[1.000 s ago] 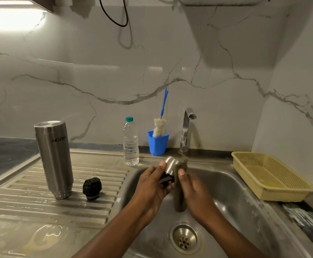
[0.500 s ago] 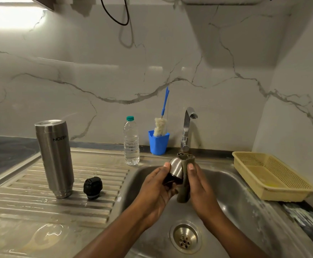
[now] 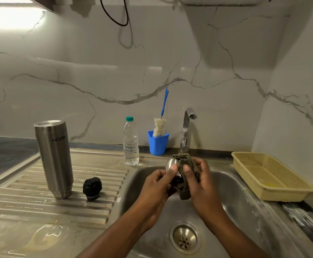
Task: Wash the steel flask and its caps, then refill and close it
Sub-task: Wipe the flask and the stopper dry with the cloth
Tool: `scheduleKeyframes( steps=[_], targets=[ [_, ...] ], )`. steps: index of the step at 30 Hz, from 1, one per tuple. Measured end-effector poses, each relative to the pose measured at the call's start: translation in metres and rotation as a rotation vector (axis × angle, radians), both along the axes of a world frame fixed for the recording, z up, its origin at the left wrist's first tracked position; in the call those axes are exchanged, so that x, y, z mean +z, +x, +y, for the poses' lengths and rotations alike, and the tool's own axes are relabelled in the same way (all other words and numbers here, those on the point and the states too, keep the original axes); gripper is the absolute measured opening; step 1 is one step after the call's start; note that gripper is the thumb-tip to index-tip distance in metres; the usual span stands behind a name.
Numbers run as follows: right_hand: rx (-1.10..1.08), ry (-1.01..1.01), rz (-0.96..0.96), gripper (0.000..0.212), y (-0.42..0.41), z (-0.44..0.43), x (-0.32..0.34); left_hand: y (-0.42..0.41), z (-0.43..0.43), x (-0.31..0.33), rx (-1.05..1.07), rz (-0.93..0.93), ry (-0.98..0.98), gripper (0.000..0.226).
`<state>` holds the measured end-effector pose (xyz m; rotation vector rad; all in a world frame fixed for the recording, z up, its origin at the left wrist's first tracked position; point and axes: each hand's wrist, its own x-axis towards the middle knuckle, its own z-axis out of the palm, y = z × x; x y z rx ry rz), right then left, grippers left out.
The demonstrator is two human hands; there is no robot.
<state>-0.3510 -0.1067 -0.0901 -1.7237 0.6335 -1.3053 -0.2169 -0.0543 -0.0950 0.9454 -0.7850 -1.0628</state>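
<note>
— Progress on the flask?
— I'm scrubbing the steel cap (image 3: 171, 164) above the sink (image 3: 235, 202). My left hand (image 3: 157, 185) grips it, and my right hand (image 3: 200, 181) pinches the cloth (image 3: 184, 185) against it.
— And the rest?
— The flask (image 3: 54, 159) stands upended left of the sink, the black stopper (image 3: 92, 188) beside it. Whether they're washed I can't tell. Rinsing, refilling and closing remain, I judge.
</note>
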Motion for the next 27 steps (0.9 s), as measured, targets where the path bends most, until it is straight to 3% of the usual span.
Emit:
scheduleKeyframes(
  steps=[4, 10, 15, 18, 20, 23, 27],
  targets=[
    [-0.007, 0.046, -0.037, 0.024, 0.002, 0.001, 0.003, 0.003, -0.001, 0.0, 0.006, 0.033, -0.01, 0.052],
    [0.053, -0.134, 0.135, 0.051, 0.001, 0.001, 0.0, 0.005, 0.003, 0.002, -0.019, 0.109, -0.023, 0.043],
    [0.064, 0.079, 0.012, 0.039, 0.0, 0.001, 0.007, 0.001, 0.005, 0.004, -0.045, 0.079, -0.032, 0.039],
    [0.047, 0.156, 0.05, 0.029, 0.0, -0.001, 0.003, 0.001, 0.005, 0.004, -0.048, 0.093, -0.025, 0.036],
    [0.034, 0.103, 0.131, 0.03, 0.002, -0.001, -0.002, 0.001, 0.005, 0.005, -0.027, 0.101, -0.007, 0.038],
    [-0.008, -0.078, 0.247, 0.048, 0.003, 0.0, -0.006, 0.003, 0.004, 0.004, -0.019, 0.021, 0.007, 0.042],
    [-0.101, -0.185, 0.213, 0.047, 0.0, 0.0, -0.003, 0.001, 0.005, 0.005, -0.024, -0.048, 0.002, 0.04]
  ],
)
